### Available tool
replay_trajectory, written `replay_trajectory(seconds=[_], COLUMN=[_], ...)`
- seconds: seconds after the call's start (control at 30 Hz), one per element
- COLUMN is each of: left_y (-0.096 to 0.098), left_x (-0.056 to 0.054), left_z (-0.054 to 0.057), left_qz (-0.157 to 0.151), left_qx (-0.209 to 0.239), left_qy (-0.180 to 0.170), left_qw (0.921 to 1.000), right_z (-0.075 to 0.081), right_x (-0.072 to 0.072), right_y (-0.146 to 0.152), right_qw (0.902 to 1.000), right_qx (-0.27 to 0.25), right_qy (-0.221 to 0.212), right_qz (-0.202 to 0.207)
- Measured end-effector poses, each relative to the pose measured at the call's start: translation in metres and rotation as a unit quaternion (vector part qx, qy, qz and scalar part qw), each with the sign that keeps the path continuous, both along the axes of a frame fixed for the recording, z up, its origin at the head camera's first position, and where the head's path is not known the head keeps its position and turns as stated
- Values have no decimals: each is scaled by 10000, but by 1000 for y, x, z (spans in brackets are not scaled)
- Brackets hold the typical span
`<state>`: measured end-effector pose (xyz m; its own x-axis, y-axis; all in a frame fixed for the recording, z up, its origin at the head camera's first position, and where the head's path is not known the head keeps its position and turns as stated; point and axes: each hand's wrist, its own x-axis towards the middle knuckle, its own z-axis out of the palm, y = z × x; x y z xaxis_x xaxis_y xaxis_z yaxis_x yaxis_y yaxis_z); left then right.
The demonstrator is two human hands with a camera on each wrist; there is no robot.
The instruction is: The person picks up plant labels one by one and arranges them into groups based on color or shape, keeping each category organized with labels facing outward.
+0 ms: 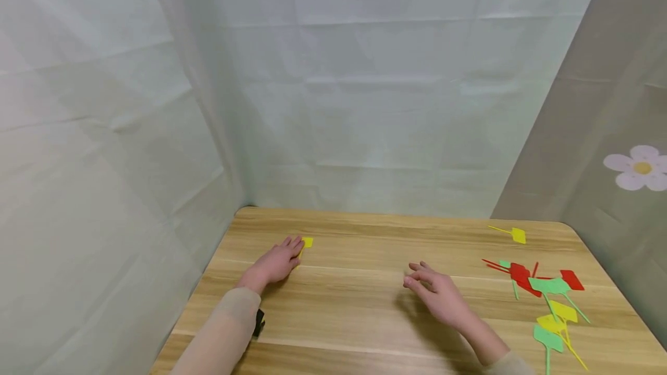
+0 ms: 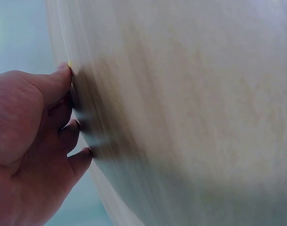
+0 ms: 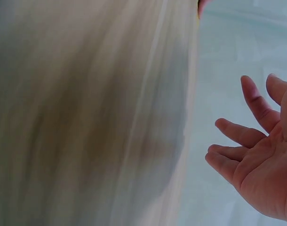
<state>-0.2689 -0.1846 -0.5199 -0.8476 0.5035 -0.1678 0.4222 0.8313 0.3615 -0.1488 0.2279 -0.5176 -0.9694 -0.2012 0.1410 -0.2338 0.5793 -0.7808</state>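
My left hand point(image 1: 278, 262) rests on the left part of the table, its fingertips over a yellow plant label point(image 1: 308, 242). The label's square head shows past the fingers, and part of its thin stem shows beside them; the rest is hidden under the hand. In the left wrist view the thumb and fingertips touch the wooden surface, with a speck of yellow at the thumb tip. My right hand point(image 1: 436, 294) hovers over the middle of the table, fingers loosely bent and apart, holding nothing. The right wrist view shows its palm and spread fingers.
To the right lie overlapping plant labels: red ones point(image 1: 521, 276), green ones point(image 1: 547, 337) and yellow ones point(image 1: 564, 310). Another yellow label point(image 1: 518, 235) lies alone at the back right. Pale cloth point(image 1: 385, 114) hangs behind the wooden table point(image 1: 354, 317) and at its sides.
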Motion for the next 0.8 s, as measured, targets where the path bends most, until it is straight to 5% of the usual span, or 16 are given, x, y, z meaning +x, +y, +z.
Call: replay_trajectory(seconds=[0.53,0.8], left_y=[-4,-6], left_x=[-3,-4], left_z=[-6,-9], left_qz=[23,119], left_qx=[168,302], left_qy=[-132,-164], left_qw=[9998,9993], right_z=[13,21], right_x=[22,41], right_y=[85,148], right_qw=[9932,9794], right_qx=[764,1538], right_qy=[42,-58], right_qz=[-879,-1311])
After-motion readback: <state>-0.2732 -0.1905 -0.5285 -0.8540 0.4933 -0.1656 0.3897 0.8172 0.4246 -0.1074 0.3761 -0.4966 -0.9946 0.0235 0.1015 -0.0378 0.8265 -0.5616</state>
